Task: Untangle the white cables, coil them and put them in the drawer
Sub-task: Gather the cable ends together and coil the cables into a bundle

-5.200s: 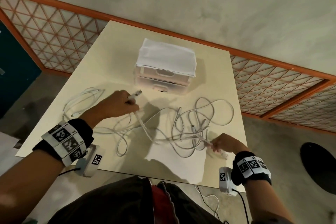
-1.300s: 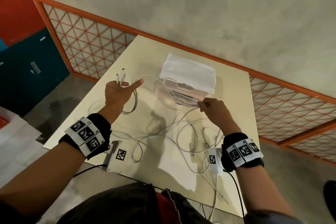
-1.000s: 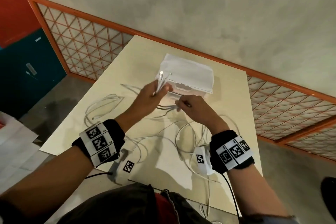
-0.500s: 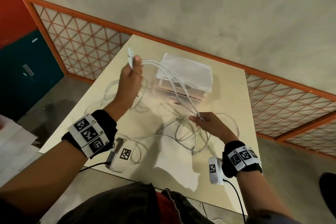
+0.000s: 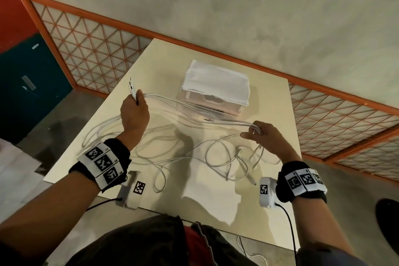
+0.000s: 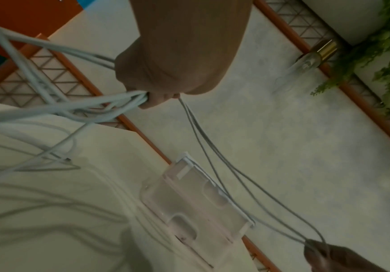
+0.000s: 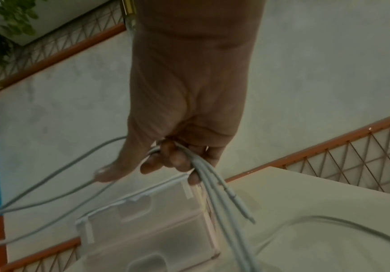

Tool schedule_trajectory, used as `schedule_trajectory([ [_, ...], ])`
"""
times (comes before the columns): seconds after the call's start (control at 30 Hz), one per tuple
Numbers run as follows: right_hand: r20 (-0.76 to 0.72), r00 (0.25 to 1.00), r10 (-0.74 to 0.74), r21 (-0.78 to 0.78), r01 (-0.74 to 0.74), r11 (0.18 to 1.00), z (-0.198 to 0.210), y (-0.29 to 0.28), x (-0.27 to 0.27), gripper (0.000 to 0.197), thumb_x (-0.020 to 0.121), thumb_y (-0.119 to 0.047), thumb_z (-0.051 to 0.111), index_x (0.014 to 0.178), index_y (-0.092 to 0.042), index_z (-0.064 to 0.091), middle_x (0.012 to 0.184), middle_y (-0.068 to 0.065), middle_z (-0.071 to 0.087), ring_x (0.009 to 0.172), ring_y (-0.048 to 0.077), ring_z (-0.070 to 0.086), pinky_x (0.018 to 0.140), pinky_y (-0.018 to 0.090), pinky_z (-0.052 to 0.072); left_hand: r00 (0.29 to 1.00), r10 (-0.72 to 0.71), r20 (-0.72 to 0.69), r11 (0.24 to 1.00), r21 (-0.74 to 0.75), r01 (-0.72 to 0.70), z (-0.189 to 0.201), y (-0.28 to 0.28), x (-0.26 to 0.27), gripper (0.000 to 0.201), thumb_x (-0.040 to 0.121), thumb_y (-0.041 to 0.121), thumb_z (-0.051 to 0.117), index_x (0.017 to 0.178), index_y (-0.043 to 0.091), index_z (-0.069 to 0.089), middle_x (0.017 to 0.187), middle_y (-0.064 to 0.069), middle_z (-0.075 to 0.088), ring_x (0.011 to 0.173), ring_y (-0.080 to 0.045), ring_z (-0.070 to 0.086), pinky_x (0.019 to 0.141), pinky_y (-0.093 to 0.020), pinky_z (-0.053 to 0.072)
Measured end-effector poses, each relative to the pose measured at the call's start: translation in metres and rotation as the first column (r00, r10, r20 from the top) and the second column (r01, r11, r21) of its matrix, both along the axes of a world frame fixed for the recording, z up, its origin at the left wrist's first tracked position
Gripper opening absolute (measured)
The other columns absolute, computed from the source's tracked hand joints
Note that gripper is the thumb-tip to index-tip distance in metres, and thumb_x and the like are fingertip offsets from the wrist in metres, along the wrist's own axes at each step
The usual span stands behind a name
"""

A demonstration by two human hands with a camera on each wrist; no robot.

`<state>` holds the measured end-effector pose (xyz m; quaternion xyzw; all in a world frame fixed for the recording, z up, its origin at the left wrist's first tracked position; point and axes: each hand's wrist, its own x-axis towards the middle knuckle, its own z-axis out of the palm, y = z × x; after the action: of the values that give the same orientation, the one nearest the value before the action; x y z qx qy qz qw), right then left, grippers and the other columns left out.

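Beige table: left hand grips cables raised, plugs sticking up; right hand pinches same strands, stretched between hands before drawer box. Loose loops lie below.

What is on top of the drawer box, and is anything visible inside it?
A folded white cloth lies over the top of the drawer box. The drawers look closed; their frosted fronts hide any contents.
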<state>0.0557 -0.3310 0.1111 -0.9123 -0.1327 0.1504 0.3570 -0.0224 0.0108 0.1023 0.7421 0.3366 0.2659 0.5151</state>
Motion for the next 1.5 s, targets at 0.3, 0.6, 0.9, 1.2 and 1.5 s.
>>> schedule_trajectory([
  [0.3, 0.069, 0.985, -0.161, -0.008, 0.162, 0.987, 0.015, -0.002, -0.001, 0.066, 0.093, -0.059, 0.038, 0.051, -0.010, 0.053, 0.055, 0.003, 0.053, 0.056, 0.010, 0.052, 0.066, 0.020, 0.041, 0.996, 0.040, -0.077, 0.989, -0.136, -0.050, 0.003, 0.000, -0.011, 0.050, 0.087, 0.033, 0.057, 0.048, 0.013, 0.033, 0.050, -0.004, 0.038, 0.049, -0.019, 0.034, 0.062, -0.032, 0.035],
  [0.6, -0.350, 0.937, 0.003, -0.369, -0.141, 0.919, -0.044, -0.026, -0.044, 0.039, 0.086, -0.042, 0.064, 0.053, -0.021, 0.057, 0.052, -0.007, 0.049, 0.055, 0.011, 0.047, 0.054, 0.022, 0.032, 0.752, -0.466, -0.466, 0.848, 0.006, 0.529, 0.003, -0.002, -0.027, 0.046, 0.073, 0.022, 0.074, 0.047, 0.015, 0.038, 0.051, -0.002, 0.040, 0.053, -0.018, 0.043, 0.052, -0.031, 0.032],
  [0.9, -0.283, 0.959, -0.018, -0.502, -0.132, 0.855, -0.091, -0.027, -0.068, 0.031, 0.070, -0.043, 0.078, 0.068, -0.025, 0.052, 0.085, -0.001, 0.057, 0.087, 0.021, 0.055, 0.082, 0.035, 0.041, 0.341, -0.576, -0.743, 0.570, -0.066, 0.819, -0.013, -0.041, -0.048, 0.032, 0.070, 0.030, 0.073, 0.060, 0.016, 0.046, 0.065, 0.000, 0.052, 0.060, -0.019, 0.050, 0.055, -0.027, 0.034],
  [1.2, -0.098, 0.989, -0.112, -0.194, 0.091, 0.977, -0.115, 0.013, -0.069, 0.017, 0.093, -0.018, 0.055, 0.099, -0.006, 0.064, 0.091, 0.021, 0.071, 0.091, 0.035, 0.067, 0.077, 0.033, 0.048, 0.240, -0.626, -0.742, 0.503, -0.149, 0.851, -0.013, -0.034, -0.048, 0.031, 0.074, 0.028, 0.074, 0.052, 0.015, 0.057, 0.050, 0.003, 0.054, 0.049, -0.010, 0.050, 0.053, -0.025, 0.038],
  [1.5, 0.169, 0.965, -0.200, 0.050, 0.195, 0.980, -0.066, 0.049, -0.044, 0.020, 0.083, 0.002, 0.058, 0.088, -0.012, 0.045, 0.079, 0.007, 0.060, 0.069, 0.025, 0.064, 0.062, 0.027, 0.048, 0.411, -0.734, -0.541, 0.581, -0.187, 0.792, -0.017, -0.023, -0.046, 0.023, 0.067, 0.033, 0.082, 0.072, 0.017, 0.067, 0.075, 0.000, 0.066, 0.074, -0.016, 0.062, 0.065, -0.026, 0.046],
])
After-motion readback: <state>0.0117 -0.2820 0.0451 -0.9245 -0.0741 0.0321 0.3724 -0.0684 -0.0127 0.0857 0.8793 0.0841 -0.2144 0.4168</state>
